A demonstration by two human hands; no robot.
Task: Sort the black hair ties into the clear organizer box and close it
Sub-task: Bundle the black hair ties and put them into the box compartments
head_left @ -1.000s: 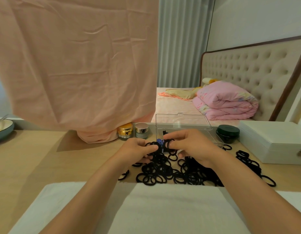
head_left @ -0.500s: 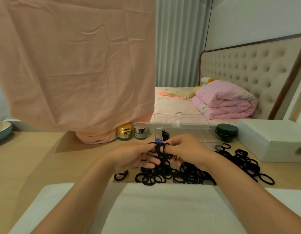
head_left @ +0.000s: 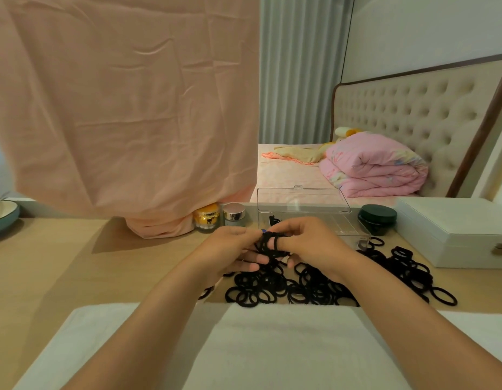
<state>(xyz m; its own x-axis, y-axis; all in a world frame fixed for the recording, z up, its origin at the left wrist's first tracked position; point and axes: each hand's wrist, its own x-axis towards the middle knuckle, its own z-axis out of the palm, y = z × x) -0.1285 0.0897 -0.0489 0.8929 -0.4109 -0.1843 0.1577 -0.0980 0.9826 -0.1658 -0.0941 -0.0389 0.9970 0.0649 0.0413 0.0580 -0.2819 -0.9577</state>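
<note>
Meeting at centre frame, the left hand and right hand both curl their fingers round a bunch of black hair ties, some seemingly looped over a right finger; the loose pile lies just below them on the desk; the clear organizer box stands open directly behind.

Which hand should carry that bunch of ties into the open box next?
Right, probably. The right hand sits directly in front of the clear organizer box, with the bunch of hair ties looped on one finger; the left hand is off to the box's side.
</note>
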